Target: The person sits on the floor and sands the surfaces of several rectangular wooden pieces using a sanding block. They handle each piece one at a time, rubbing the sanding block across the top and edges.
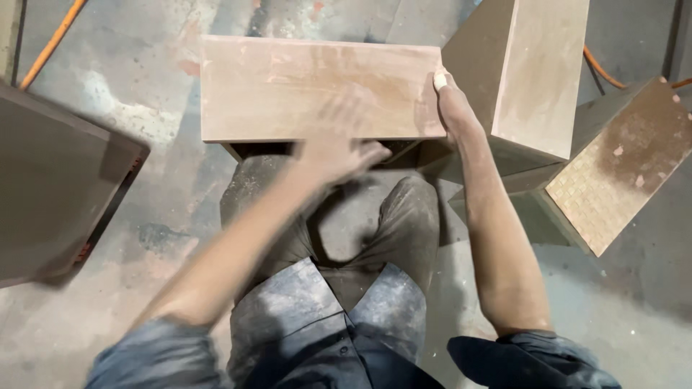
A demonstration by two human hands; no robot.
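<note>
the flat board [317,88], a pale brown dusty panel, lies across the person's knees, long side toward the body, so both hands can work its upper face without a desk beneath it.

the right hand [453,108] is clamped on the board's right end, thumb on top and fingers wrapped over the edge, out of sight. this grip appears to steady the panel against sliding.

the left hand [339,148] rests flat on the near edge of the board, fingers spread. it is blurred, so whether it presses something small against the surface cannot be told; it looks unclenched and grips nothing visible.

surroundings:
- a tall box-shaped panel piece [530,72] stands just beside the board's right end, close to the right hand.
- a board with a woven-pattern face [620,169] leans behind it, to the right.
- a dark panel [54,194] stands on the floor [144,86] to the left, well apart from the hands.
- an orange cable [50,45] runs across the concrete at upper left.

dust coats the trousers [404,216] and the floor.
</note>
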